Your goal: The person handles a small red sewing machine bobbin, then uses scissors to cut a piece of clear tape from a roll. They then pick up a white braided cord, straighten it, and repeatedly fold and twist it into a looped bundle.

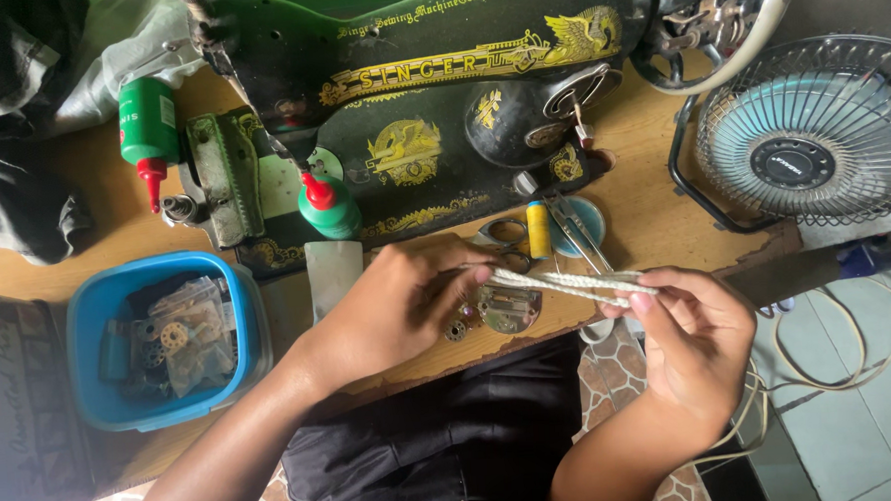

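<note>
My left hand [408,297] and my right hand [695,335] both grip a white cord [567,283], folded into several parallel strands and stretched between them. The cord's loose length hangs down past my right wrist toward the tiled floor. Below the strands, on the wooden table [655,226], lie a round metal plate [508,308], small bobbins and a yellow thread spool [538,229]. A black sewing machine with gold ornament [439,90] stands just beyond my hands.
A blue plastic box [93,326] of small sewing parts sits at the left. Two green oil bottles [148,128] with red tips stand by the machine. A small wire-guarded fan [811,134] is at the right. Dark cloth lies at the far left.
</note>
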